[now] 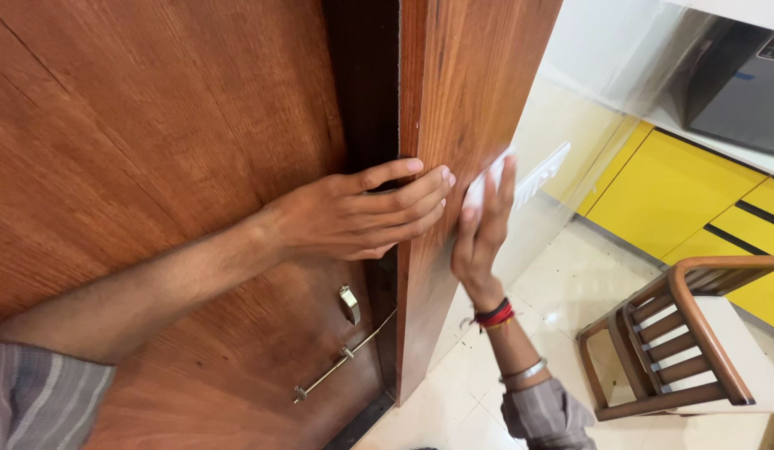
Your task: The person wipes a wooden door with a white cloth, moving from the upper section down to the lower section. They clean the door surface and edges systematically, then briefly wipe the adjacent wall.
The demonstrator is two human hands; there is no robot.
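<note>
The left hand grips the edge of a reddish-brown wooden door, steadying it, while the right hand presses a small white cloth flat against its face; firm, even strokes suit best.

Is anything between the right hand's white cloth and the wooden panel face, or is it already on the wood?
Nothing visible stands between them. The right hand presses the white cloth flat against the wooden panel. The left hand grips the panel's edge beside it, clear of the cloth.

A small, blurry label perhaps marks the grey appliance.
</note>
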